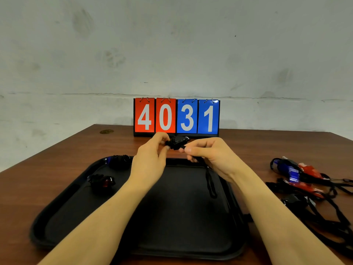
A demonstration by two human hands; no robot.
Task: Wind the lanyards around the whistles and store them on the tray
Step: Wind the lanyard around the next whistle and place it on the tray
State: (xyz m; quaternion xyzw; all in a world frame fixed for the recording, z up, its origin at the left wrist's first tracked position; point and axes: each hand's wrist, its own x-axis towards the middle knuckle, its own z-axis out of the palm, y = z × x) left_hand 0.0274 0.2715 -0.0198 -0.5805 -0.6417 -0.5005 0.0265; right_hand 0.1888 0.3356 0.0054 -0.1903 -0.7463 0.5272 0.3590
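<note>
Midair, black whistle (178, 142) between left hand (152, 155) and right hand (210, 155).

Both bare forearms reach in from 6 o'clock and converge toward 12 o'clock. The left hand (150, 155) has thumb and fingertips pinched together, palm turned toward 3 o'clock. The right hand (208, 152) has its fingers curled, thumb pointing to 9 o'clock.

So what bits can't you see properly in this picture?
All in the head view:
- Held whistle: mostly covered by the fingers of the left hand and right hand.
- Wound whistle at the far rim of the tray: black on black, details unclear.
- Pile of whistles: tangled, and cut by the right edge, so it cannot be counted.
- How much lanyard is left: partly behind the right hand.
</note>
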